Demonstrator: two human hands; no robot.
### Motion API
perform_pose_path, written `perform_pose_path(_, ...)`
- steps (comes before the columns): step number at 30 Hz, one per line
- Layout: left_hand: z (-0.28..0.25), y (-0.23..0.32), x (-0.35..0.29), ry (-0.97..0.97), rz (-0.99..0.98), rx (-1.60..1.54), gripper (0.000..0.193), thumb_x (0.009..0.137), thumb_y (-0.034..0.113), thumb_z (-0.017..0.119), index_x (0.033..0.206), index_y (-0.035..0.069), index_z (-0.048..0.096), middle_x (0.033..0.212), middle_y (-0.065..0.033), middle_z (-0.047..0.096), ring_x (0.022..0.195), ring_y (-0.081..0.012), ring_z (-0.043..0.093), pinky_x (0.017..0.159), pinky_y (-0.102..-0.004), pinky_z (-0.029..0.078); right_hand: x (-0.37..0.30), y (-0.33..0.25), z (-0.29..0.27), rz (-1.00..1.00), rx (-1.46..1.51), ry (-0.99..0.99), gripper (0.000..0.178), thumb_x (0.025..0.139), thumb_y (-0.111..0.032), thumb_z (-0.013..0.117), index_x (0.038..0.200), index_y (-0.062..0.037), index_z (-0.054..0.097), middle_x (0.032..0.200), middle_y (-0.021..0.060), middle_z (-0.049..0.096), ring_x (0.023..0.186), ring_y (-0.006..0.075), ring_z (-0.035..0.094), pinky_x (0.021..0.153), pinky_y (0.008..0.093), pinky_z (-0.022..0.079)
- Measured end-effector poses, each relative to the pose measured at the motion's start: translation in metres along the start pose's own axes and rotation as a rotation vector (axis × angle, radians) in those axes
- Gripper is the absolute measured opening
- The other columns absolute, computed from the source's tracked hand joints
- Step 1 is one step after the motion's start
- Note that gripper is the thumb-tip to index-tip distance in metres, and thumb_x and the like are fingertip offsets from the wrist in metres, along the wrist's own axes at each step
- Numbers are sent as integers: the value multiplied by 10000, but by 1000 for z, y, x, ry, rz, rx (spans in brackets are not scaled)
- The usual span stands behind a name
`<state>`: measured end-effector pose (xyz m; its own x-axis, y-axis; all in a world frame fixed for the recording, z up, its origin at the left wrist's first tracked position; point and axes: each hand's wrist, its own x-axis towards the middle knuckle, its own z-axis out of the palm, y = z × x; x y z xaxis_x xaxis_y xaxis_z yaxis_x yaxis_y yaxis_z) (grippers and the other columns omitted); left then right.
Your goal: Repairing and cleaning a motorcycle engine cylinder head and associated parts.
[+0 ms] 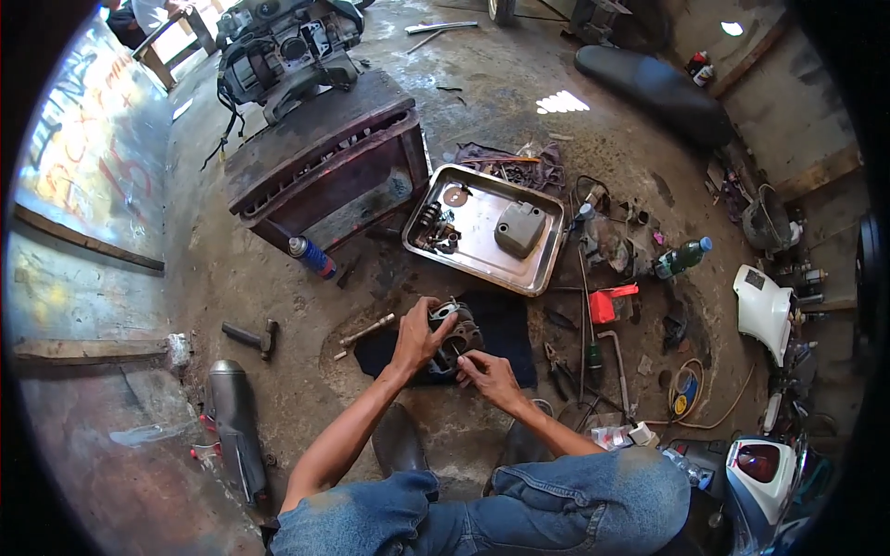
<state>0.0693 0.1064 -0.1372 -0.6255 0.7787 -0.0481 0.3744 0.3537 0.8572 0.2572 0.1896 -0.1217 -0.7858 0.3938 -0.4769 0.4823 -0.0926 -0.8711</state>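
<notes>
Between my feet, a grey metal engine part [467,335], which looks like a cylinder head, rests over a dark cloth [510,341]. My left hand [417,339] grips its left side, fingers wrapped over the top. From the right, my right hand [494,381] reaches the part's lower edge with thumb and fingers pinched together. Whatever sits between those fingertips is too small to make out. Just beyond the cloth is a metal tray [491,278] holding a grey cover [520,230], a valve spring [429,215] and other small parts.
A hammer [266,340], socket wrench [369,330] and exhaust muffler [235,422] lie left. Pliers [559,372], a red container [607,306] and a green bottle [680,259] are right. A spray can [312,258] stands near a wooden cabinet [324,181] bearing an engine [289,54].
</notes>
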Motion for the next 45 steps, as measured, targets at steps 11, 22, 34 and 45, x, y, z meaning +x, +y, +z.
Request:
perform_pose_path(11, 0, -2, 0, -29, -42, 22, 488, 973, 386, 709, 1199, -32, 599, 1125, -259, 695, 1052, -426, 665, 916, -499, 513, -7, -6, 5, 18, 28, 33, 320, 1077, -275, 597, 1128, 23, 702, 865, 86, 753, 778, 140, 730, 707, 292, 580)
perform_pose_path(22, 4, -3, -5, -23, -33, 73, 478, 973, 397, 701, 1226, 3, 603, 1139, -212, 687, 1072, -382, 633, 951, -488, 451, -14, -3, 13, -9, 67, 86, 361, 1078, -306, 591, 1127, 37, 692, 861, 100, 750, 767, 161, 739, 703, 304, 586)
perform_pose_path(34, 5, 3, -7, 3, -9, 95, 473, 960, 389, 716, 1211, 2, 610, 1126, -202, 691, 1054, -378, 635, 935, -480, 453, -16, 1, 26, -49, 101, 181, 373, 1089, -356, 559, 1090, 1, 667, 814, 96, 733, 713, 174, 726, 653, 337, 555)
perform_pose_path(45, 12, 8, -12, 38, 83, 206, 466, 937, 382, 739, 1201, 19, 612, 1079, -177, 677, 993, -355, 622, 884, -472, 435, -21, 14, 36, 1, 288, 201, 321, 1107, -302, 525, 1070, 1, 624, 815, 78, 688, 652, 153, 691, 606, 313, 541)
